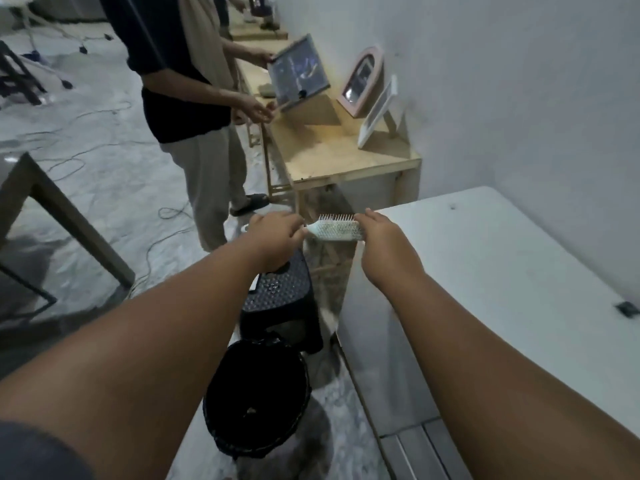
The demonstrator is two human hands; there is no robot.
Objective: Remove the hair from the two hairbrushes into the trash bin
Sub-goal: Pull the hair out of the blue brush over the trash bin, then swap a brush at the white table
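Both arms reached forward from the near edge of the scene, meeting over the gap beside the white worktop [502,258] on the right. The left hand [277,237] was closed around the handle end of a pale hairbrush [336,230], its grip fully wrapped so that only a small tip of the handle showed on its far left side. The brush lay roughly level between the two hands, its bristles pointing up and away. The right hand [384,244] met the head end of the brush, fingers curled over it; whether that grip pinched hair or merely held the head could not be told, as the fingertips were hidden behind the hand. No hair could be made out among the bristles at this size.

Below the hands stood a dark plastic stool [280,299] with a dimpled top, and nearer still, on the floor between the two forearms, sat a black trash bin [256,400] with a dark liner and a small scrap of something inside. The brush was held well above and beyond the bin, not directly over its opening.

Farther off, another person [187,109] stood at a wooden worktop [346,154] against the wall, holding a framed panel [298,71]. An arched pink frame [362,81] and a white frame [377,112] stood on that surface.
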